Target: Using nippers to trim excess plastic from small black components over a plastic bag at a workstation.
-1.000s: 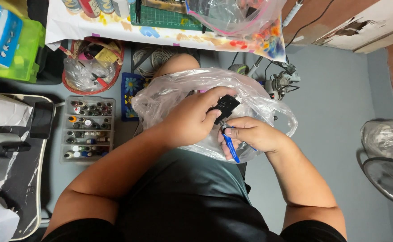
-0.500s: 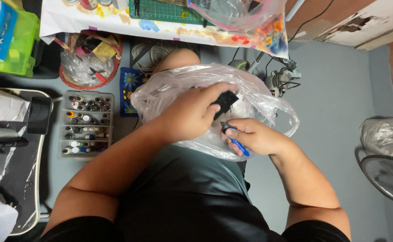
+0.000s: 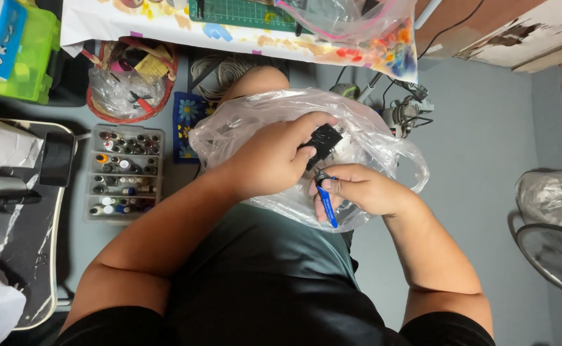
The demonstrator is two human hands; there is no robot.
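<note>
Seen from above, on a lap: a crumpled clear plastic bag, draped over the knees and lying under both hands. Beyond it, at the top edge, a paint-splashed surface carrying a green cutting mat and a second clear bag with a pink seal. To the left on the grey floor, a clear organizer box filled with small paint pots, and above that a round red basket stuffed with plastic and odds and ends. Further left, a lime-green case. At the far right, a wire fan guard.

Left hand curled shut, gripping a small black part between thumb and fingertips, directly over the bag. Right hand closed around a small blue-handled tool, thumb pressed on its upper end, handle pointing down toward the body. Tool tip just below the black part; contact between the two impossible to tell.
</note>
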